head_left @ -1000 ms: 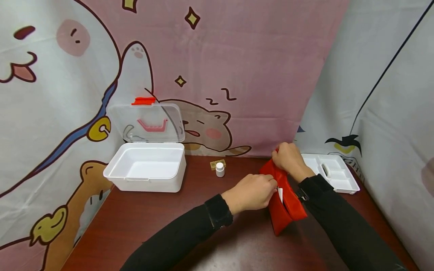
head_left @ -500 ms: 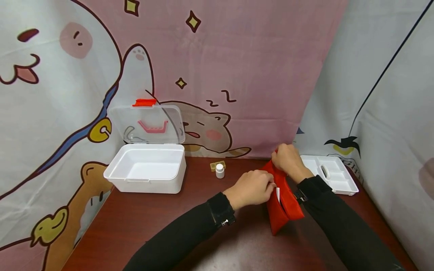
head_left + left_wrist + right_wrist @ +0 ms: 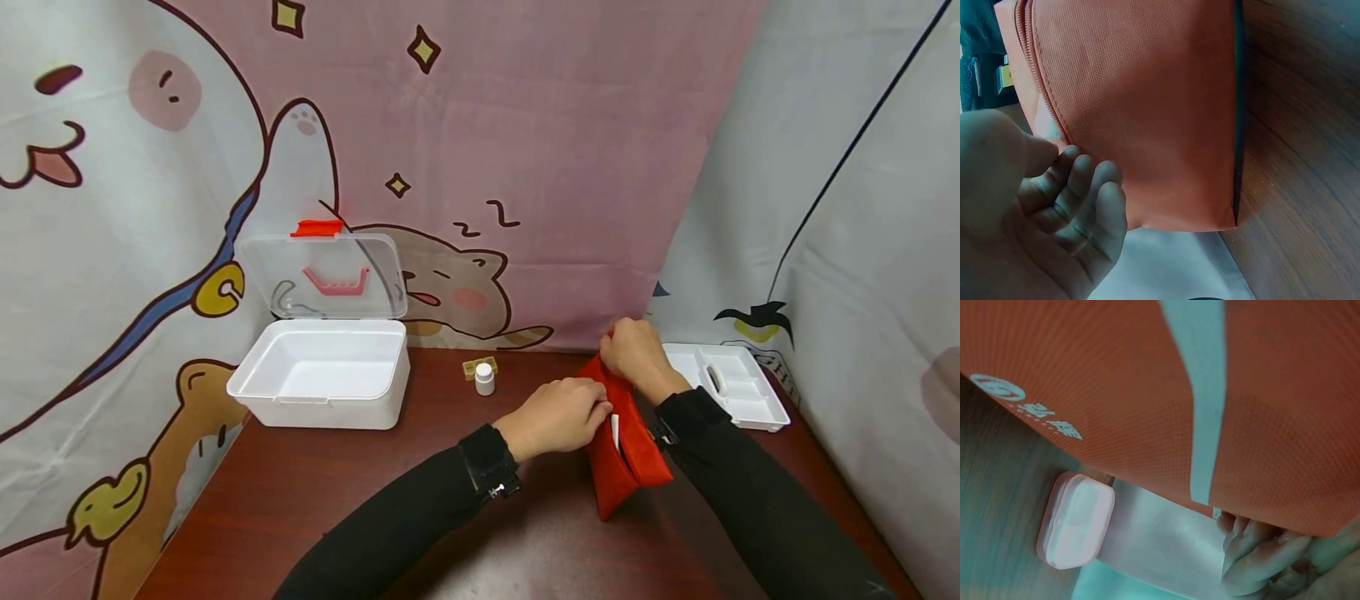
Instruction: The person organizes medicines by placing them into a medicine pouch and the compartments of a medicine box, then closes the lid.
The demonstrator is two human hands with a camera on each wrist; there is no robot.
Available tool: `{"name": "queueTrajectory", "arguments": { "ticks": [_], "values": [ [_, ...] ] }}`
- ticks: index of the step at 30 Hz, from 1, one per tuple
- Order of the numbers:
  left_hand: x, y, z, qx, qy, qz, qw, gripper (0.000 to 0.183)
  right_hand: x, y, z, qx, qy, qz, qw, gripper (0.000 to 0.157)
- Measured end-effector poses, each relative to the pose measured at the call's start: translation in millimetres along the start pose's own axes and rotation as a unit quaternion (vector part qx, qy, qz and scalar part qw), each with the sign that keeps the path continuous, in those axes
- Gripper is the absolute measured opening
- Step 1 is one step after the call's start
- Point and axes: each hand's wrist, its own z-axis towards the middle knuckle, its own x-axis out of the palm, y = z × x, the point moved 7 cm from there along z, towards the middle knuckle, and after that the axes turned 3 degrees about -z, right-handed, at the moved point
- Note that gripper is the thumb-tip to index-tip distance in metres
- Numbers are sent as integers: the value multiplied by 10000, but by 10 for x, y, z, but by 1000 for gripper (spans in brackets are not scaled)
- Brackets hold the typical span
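Observation:
A red fabric zippered pouch stands on edge on the table, its zipper side partly open. Something white shows inside the opening. My left hand pinches at the zipper with thumb and forefinger; the zipper pull is hidden between them, and the other fingers curl beside the pouch's face. At the pouch's far upper end, my right hand grips the red fabric. The right wrist view shows the pouch's outer face with white lettering and a pale stripe; the right fingers bend at its edge.
A white box with its clear lid raised stands at the back left. Near the back edge are a small white bottle and a gold-coloured piece. A white divided tray lies behind the right forearm.
My left hand has moved slightly toward the far end of the pouch along the zipper, then stays nearly still. The pouch has shifted a little left. My right hand keeps its grip.

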Motion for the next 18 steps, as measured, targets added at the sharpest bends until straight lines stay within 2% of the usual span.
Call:
{"name": "queueTrajectory", "arguments": {
  "ticks": [8, 18],
  "values": [
    [-2, 14, -4, 5, 31, -251, 9997, 25, -18, 62, -21, 59, -118, -23, 9999, 34],
    [-69, -69, -79, 238, 68, 148, 9996, 24, 28, 44, -7, 163, -75, -26, 9998, 36]
  ]
}}
